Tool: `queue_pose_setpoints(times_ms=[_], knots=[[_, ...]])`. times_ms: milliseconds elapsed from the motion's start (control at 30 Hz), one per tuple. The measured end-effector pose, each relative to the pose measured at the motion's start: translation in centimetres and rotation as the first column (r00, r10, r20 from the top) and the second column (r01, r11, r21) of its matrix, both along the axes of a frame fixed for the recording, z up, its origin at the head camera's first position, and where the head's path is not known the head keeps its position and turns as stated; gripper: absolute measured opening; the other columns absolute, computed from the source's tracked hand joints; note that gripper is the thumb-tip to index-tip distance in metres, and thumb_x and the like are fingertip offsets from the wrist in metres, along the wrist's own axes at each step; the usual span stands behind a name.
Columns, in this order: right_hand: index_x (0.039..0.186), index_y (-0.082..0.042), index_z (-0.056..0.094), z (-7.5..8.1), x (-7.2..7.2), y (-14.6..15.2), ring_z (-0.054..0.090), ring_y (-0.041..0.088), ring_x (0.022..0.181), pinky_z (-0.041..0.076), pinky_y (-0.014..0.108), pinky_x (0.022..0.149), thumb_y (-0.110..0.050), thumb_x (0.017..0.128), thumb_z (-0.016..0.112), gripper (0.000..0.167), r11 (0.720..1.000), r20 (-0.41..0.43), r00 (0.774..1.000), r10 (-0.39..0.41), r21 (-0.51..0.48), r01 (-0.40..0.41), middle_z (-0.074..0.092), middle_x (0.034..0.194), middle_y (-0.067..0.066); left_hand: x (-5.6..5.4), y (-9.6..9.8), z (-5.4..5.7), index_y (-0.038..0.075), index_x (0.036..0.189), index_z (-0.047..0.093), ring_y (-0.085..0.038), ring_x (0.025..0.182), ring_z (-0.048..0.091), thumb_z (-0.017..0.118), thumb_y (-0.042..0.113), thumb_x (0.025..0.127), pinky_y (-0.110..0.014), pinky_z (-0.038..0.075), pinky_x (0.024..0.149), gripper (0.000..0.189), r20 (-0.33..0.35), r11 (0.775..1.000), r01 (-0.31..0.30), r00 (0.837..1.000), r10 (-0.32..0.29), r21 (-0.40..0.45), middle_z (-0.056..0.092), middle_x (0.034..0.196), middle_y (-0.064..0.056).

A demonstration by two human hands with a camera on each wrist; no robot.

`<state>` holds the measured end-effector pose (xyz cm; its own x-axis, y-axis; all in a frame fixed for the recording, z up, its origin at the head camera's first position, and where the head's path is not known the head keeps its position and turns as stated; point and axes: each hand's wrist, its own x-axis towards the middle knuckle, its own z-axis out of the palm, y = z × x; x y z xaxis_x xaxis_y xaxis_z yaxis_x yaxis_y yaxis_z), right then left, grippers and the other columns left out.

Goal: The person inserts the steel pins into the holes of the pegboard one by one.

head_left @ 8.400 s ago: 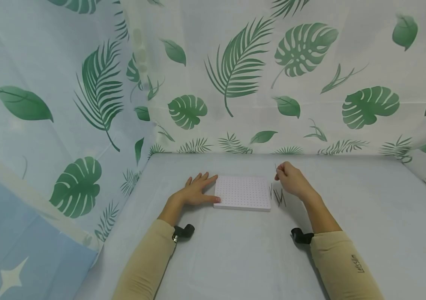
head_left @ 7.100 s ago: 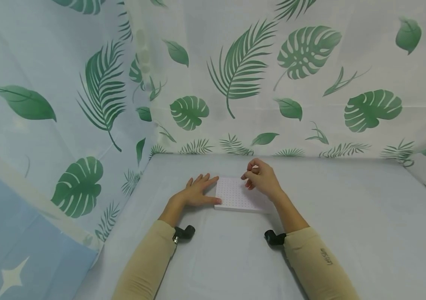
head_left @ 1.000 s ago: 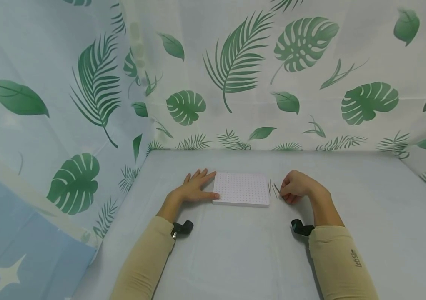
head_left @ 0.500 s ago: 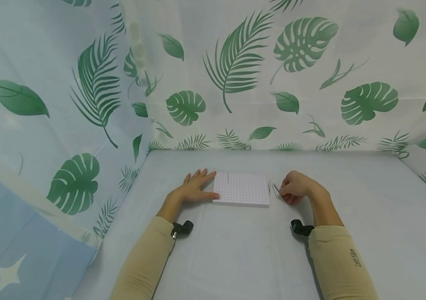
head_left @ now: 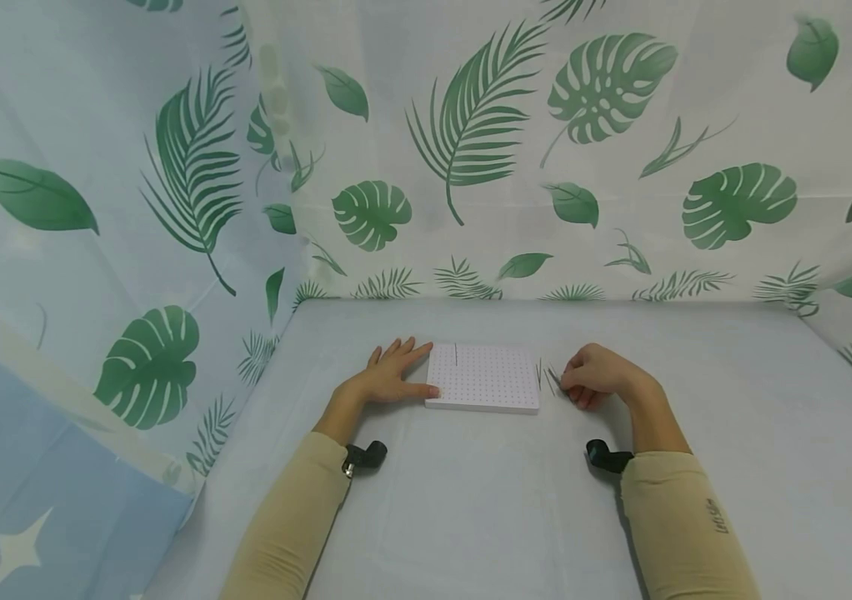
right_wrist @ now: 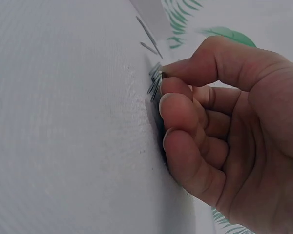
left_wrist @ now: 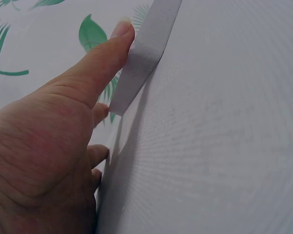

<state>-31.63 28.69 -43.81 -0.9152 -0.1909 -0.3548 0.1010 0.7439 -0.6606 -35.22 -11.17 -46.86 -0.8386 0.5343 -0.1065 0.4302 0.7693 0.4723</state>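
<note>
A white pegboard (head_left: 483,379) with rows of small holes lies flat on the table. One thin dark pin (head_left: 456,355) stands upright near its back left corner. My left hand (head_left: 386,377) is spread along the left side, index fingertip and thumb on the board; in the left wrist view the thumb (left_wrist: 102,61) rests against its edge. To the right of the board my right hand (head_left: 597,377) is low at the table, pinching at a thin metal pin (head_left: 555,378) between thumb and index finger, other fingers curled. Several pins (right_wrist: 155,85) lie bunched at those fingertips in the right wrist view.
Other loose pins (head_left: 539,374) lie between the board's right edge and my right hand. White cloth (head_left: 471,500) covers the table. A leaf-printed curtain (head_left: 486,167) rises behind and along the left.
Earlier my right hand carried a pin over the board; a pin now stands there and the hand is back at the loose pins. In the last half second those pins shift slightly. Left hand stays put.
</note>
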Motion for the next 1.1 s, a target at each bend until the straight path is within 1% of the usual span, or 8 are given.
queue_pose_setpoints(times_ms=[267, 400, 633, 767, 900, 1000, 1100], knots=[[0.091, -0.001, 0.071, -0.34, -0.01, 0.58, 0.063, 0.014, 0.057, 0.056, 0.029, 0.055, -0.015, 0.093, 0.066, 0.015, 0.998, 0.017, 1.0, 0.0, -0.069, 0.001, 0.065, 0.068, 0.002, 0.0, -0.07, 0.02, 0.028, 0.167, 0.023, -0.038, 0.163, -0.001, 0.066, 0.071, 0.088, -0.062, -0.007, 0.128, 0.1, 0.01, 1.0, 0.002, 1.0, -0.002, -0.005, 0.01, 0.176, -0.012], [0.09, -0.001, 0.068, -0.32, -0.02, 0.69, 0.062, 0.015, 0.057, 0.055, 0.03, 0.055, -0.015, 0.094, 0.062, 0.016, 0.996, 0.018, 1.0, 0.01, -0.087, -0.008, 0.065, 0.068, 0.003, -0.04, -0.06, -0.04, 0.03, 0.168, 0.022, -0.037, 0.163, -0.001, 0.065, 0.072, 0.088, -0.061, -0.007, 0.128, 0.1, 0.011, 1.0, 0.002, 1.0, -0.002, -0.014, 0.01, 0.176, -0.011], [0.082, -0.003, 0.064, -0.32, -0.06, 0.8, 0.059, 0.015, 0.057, 0.054, 0.03, 0.054, -0.013, 0.093, 0.054, 0.018, 0.995, 0.002, 1.0, 0.0, -0.099, 0.0, 0.062, 0.065, 0.003, -0.15, -0.04, -0.11, 0.03, 0.167, 0.023, -0.037, 0.163, 0.0, 0.066, 0.071, 0.088, -0.062, -0.006, 0.128, 0.099, 0.005, 1.0, 0.005, 1.0, -0.005, -0.008, 0.01, 0.176, -0.011], [0.084, -0.002, 0.062, -0.29, -0.16, 0.93, 0.059, 0.016, 0.057, 0.053, 0.032, 0.054, -0.014, 0.094, 0.052, 0.019, 0.992, -0.009, 1.0, -0.008, -0.123, 0.007, 0.061, 0.066, 0.003, -0.11, 0.0, -0.04, 0.03, 0.168, 0.022, -0.036, 0.163, -0.001, 0.065, 0.072, 0.088, -0.061, -0.007, 0.129, 0.1, 0.011, 1.0, 0.002, 1.0, -0.002, -0.012, 0.01, 0.176, -0.011], [0.086, -0.002, 0.06, -0.11, -0.18, 0.97, 0.058, 0.02, 0.061, 0.052, 0.034, 0.054, -0.016, 0.095, 0.048, 0.019, 0.987, -0.041, 0.999, -0.031, -0.16, 0.024, 0.059, 0.069, 0.005, -0.08, 0.01, 0.0, 0.03, 0.168, 0.022, -0.036, 0.163, -0.001, 0.065, 0.072, 0.088, -0.061, -0.007, 0.129, 0.1, 0.011, 1.0, -0.001, 1.0, 0.001, -0.012, 0.01, 0.176, -0.01], [0.083, -0.004, 0.056, 0.04, -0.18, 0.91, 0.057, 0.022, 0.062, 0.05, 0.034, 0.054, -0.015, 0.096, 0.046, 0.019, 0.98, -0.091, 0.994, -0.053, -0.198, 0.034, 0.057, 0.069, 0.007, -0.11, -0.02, -0.05, 0.031, 0.167, 0.022, -0.035, 0.163, 0.0, 0.065, 0.072, 0.088, -0.061, -0.006, 0.129, 0.1, 0.008, 1.0, 0.0, 1.0, 0.0, -0.013, 0.011, 0.176, -0.01], [0.079, -0.003, 0.051, 0.24, -0.13, 0.66, 0.055, 0.022, 0.061, 0.047, 0.033, 0.053, -0.013, 0.096, 0.046, 0.021, 0.966, -0.145, 0.987, -0.068, -0.257, 0.029, 0.056, 0.069, 0.008, -0.13, -0.05, -0.13, 0.03, 0.167, 0.023, -0.036, 0.163, 0.0, 0.065, 0.072, 0.088, -0.061, -0.006, 0.129, 0.1, 0.005, 1.0, 0.001, 1.0, -0.001, -0.012, 0.011, 0.176, -0.011]])
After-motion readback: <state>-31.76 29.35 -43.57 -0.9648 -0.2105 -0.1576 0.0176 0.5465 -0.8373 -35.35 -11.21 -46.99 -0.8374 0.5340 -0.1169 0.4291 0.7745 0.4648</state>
